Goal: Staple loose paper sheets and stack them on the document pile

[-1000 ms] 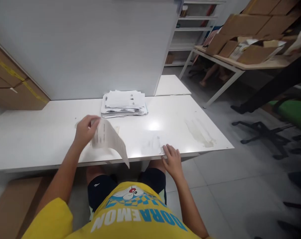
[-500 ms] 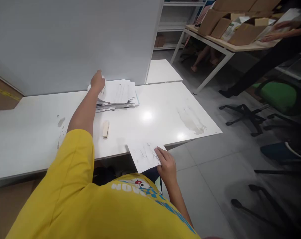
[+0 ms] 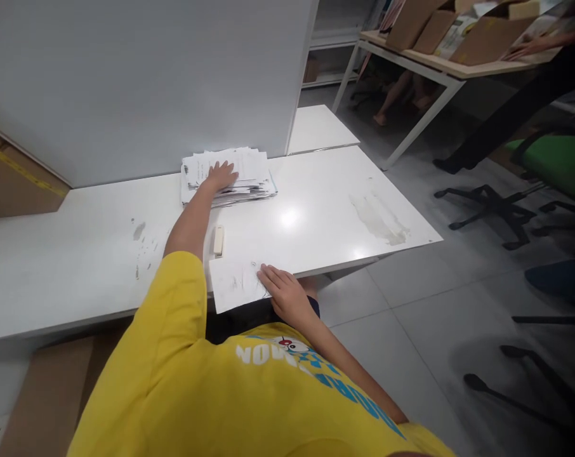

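My left hand [image 3: 221, 175] lies flat, fingers spread, on top of a stack of printed papers [image 3: 249, 174] at the back of the white table [image 3: 344, 216], against a grey partition. My right hand [image 3: 282, 292] rests with fingers stretched out on the right edge of a single sheet with faint scribbles [image 3: 233, 284], which lies at the table's front edge and overhangs it slightly. A small cream eraser-like block [image 3: 218, 240] sits between the stack and the sheet.
A grey partition [image 3: 149, 82] stands behind the table. Cardboard [image 3: 11, 184] leans at the far left. To the right are office chairs, one with a green seat [image 3: 558, 165], and another table [image 3: 440, 60] with cardboard boxes where another person's hand rests.
My left hand carried a sheet to the stack and now lies flat on it. My right hand drew the scribbled sheet leftward onto the front edge of the table.
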A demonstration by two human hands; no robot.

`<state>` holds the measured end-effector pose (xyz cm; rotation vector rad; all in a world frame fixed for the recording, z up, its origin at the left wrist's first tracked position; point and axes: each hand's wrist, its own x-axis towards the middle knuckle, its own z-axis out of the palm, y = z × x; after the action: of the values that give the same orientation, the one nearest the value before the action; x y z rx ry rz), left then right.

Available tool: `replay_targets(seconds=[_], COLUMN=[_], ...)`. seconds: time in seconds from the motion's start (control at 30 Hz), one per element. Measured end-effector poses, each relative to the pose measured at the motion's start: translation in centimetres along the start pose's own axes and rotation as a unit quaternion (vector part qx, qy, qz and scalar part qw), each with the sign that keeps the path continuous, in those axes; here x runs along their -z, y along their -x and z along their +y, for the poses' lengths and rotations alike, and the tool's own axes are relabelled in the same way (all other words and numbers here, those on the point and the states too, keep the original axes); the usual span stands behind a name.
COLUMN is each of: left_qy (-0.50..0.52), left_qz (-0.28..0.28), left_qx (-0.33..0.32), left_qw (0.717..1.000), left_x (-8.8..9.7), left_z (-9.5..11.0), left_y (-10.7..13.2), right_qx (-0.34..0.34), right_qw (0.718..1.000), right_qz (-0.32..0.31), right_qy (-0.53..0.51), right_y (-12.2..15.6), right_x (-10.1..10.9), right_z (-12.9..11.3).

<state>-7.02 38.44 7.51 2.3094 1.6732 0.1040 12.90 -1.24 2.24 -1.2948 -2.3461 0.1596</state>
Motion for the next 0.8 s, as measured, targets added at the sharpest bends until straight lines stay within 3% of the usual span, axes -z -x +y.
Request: replay_targets(seconds=[0.1,0.17,0.23,0.33,0.4,0.5,0.57,0.67,0.8], left_qy=[0.057,0.084,0.126,0.188,0.197,0.153,0.116,0.117,0.17], left_qz=[0.075,0.134,0.185,0.232,0.207,0.09,0.023,0.012,0.042], left_qx=[-0.031,-0.086,-0.122,-0.123,-0.119,-0.135,-0.137,-0.1,-0.045], left_qw=[0.995,0.984,0.967,0.946,0.951,0.975,0.983,0.988,0.984], left_x=[0.8,1.3,1.7,1.3,0.2,-2.6,-4.8,-7.6,-9.5], left_z=[0.4,0.2,-0.5,-1.9,-2.5,-2.3,-1.6,-0.6,-0.2], left_y=[-0.9,0.2,2.8,8.9,13.5,19.5,22.0,23.0,20.8], right_qx=[0.011,0.008,-0.009,-0.068,-0.091,-0.088,-0.086,-0.082,-0.078], right_qw=[1.0,1.0,1.0,0.997,0.995,0.994,0.994,0.994,0.995], right_qz=[0.002,-0.001,-0.01,-0.027,-0.04,-0.056,-0.063,-0.063,-0.044], right_qy=[0.005,0.001,-0.011,-0.026,-0.027,-0.027,-0.03,-0.037,-0.047], right_y=[-0.1,0.1,0.0,-0.7,-1.6,-2.8,-3.2,-2.7,-0.8], right_x=[-1.1,-2.2,-3.4,-5.0,-5.9,-6.7,-6.8,-6.5,-6.0], right_z=[-0.4,-0.5,-0.7,-1.7,-2.5,-3.3,-3.6,-3.6,-3.3])
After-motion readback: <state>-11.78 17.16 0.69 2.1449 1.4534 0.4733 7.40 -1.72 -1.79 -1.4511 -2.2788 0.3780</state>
